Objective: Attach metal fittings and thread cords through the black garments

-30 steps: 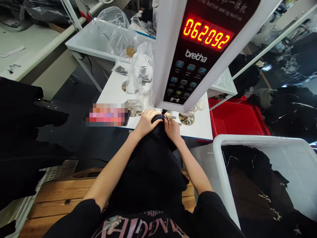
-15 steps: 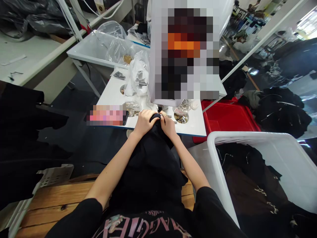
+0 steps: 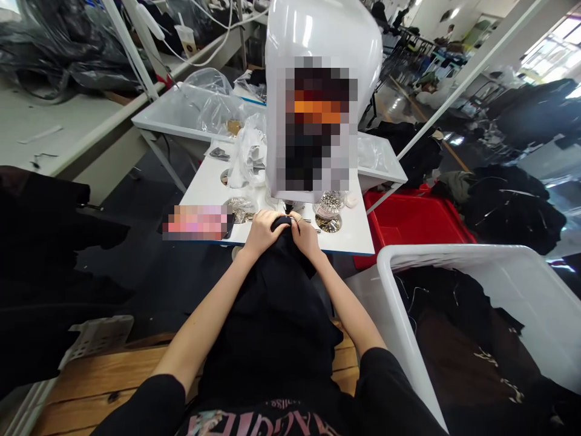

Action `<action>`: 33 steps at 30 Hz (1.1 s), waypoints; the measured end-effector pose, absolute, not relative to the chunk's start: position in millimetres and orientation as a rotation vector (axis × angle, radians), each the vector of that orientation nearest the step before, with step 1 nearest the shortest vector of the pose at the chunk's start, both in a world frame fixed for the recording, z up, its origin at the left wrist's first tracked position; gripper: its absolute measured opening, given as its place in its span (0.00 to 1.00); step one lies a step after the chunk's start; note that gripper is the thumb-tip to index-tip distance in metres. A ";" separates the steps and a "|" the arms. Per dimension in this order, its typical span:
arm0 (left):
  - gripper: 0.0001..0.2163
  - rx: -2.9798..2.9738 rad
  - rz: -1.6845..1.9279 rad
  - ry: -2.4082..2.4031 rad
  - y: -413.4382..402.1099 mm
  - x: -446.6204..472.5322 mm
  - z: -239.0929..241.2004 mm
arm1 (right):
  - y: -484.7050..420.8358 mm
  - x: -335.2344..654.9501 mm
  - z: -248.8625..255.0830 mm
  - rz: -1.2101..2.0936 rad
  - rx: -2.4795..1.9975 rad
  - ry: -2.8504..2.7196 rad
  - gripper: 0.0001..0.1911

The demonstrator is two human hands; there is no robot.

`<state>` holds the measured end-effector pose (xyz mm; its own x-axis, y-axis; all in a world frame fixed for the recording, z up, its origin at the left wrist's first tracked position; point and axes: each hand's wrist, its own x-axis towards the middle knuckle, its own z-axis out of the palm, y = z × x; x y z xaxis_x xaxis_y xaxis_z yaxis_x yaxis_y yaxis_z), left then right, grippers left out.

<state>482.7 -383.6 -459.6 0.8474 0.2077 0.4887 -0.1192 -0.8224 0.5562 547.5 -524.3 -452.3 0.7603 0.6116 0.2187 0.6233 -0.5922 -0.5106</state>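
Note:
A black garment (image 3: 276, 303) runs from my lap up to the white machine table (image 3: 358, 233). My left hand (image 3: 262, 231) is closed on the garment's top edge just under the white button machine (image 3: 318, 54). My right hand (image 3: 307, 235) pinches the same edge from the right side, fingers curled. Both hands meet at the machine's foot, which is mostly hidden by my fingers and the cloth.
Small dishes of metal buttons (image 3: 330, 213) and clear plastic bags (image 3: 247, 148) lie on the table. A red bin (image 3: 417, 221) stands to the right, and a white tub (image 3: 458, 257) of black garments is at my right. A wooden bench (image 3: 109, 378) is below left.
The view has tilted so the machine sits higher and farther in the picture. My hands stay gripping the garment edge under the machine, almost unmoved.

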 end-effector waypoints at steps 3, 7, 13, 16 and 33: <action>0.11 2.422 0.743 0.065 -384.5 482.5 -459.5 | -524.2 547.4 -453.2 -0.029 -2.395 -0.918 0.19; 0.11 2.412 0.736 0.087 -386.3 481.8 -459.5 | -523.5 547.1 -454.6 -0.017 -2.380 -0.895 0.19; 0.11 2.432 0.730 0.115 -387.3 480.7 -459.1 | -524.7 548.2 -455.1 -0.003 -2.371 -0.915 0.18; 0.11 2.472 0.721 0.123 -388.3 479.9 -455.7 | -525.9 548.7 -449.3 -0.010 -2.401 -0.931 0.16; 0.14 2.516 0.690 -0.382 -386.7 361.0 -442.5 | -628.4 490.7 -421.1 -0.215 -2.106 -1.689 0.12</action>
